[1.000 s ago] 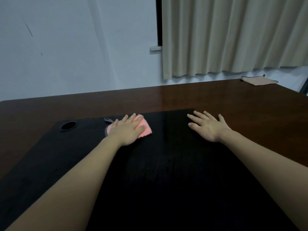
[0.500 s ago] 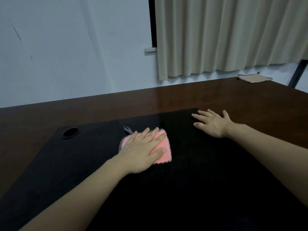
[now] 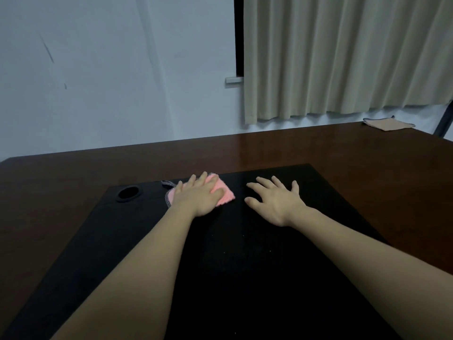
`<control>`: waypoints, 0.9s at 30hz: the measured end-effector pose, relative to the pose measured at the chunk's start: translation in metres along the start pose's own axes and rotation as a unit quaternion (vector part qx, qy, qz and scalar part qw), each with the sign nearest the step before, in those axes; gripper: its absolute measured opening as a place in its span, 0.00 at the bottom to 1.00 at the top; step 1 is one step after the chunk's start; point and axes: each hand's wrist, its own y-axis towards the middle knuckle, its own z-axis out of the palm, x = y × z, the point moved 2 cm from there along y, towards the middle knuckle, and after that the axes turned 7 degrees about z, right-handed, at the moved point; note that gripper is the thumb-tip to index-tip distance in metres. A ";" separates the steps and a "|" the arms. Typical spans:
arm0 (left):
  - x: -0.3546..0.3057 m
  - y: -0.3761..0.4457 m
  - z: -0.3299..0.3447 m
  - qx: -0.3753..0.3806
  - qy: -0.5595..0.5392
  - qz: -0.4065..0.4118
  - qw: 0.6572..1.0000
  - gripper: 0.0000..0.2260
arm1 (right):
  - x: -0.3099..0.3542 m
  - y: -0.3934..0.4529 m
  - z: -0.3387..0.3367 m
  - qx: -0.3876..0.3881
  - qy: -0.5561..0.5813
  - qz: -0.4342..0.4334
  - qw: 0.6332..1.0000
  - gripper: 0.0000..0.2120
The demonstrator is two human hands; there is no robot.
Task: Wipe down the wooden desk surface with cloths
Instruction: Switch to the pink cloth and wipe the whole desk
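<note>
Left grip [image 3: 199, 198], fingers straight, is pressing a fuzzy pink cloth [image 3: 223, 195] flat; right grip [image 3: 274, 201] is resting splayed at its 3 o'clock on the glossy black tabletop [image 3: 245, 266].

- Two bare forearms enter from the lower edge, one from 7 o'clock, one from 4 o'clock.
- No sleeve shows on either arm up to the frame edge.
- The left hand [image 3: 199, 197] and the right hand [image 3: 275, 203] are bare: no glove, ring, watch or bracelet visible.
- Fingernails look short and unpainted.
</note>
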 end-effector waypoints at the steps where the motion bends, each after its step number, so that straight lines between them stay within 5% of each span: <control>1: -0.002 0.001 0.000 0.003 -0.001 -0.006 1.000 0.27 | 0.000 -0.001 -0.001 -0.001 -0.001 0.000 1.000 0.28; 11: -0.007 -0.095 0.013 0.036 0.020 0.179 0.983 0.27 | 0.001 -0.004 0.000 -0.006 -0.014 -0.004 1.000 0.29; 23: 0.004 0.003 0.001 -0.004 0.010 0.010 1.000 0.27 | 0.001 -0.002 -0.001 -0.002 -0.016 0.006 1.000 0.29; 27: -0.006 -0.017 0.002 0.001 0.008 0.044 0.999 0.27 | 0.002 -0.003 0.000 0.004 -0.013 0.006 1.000 0.29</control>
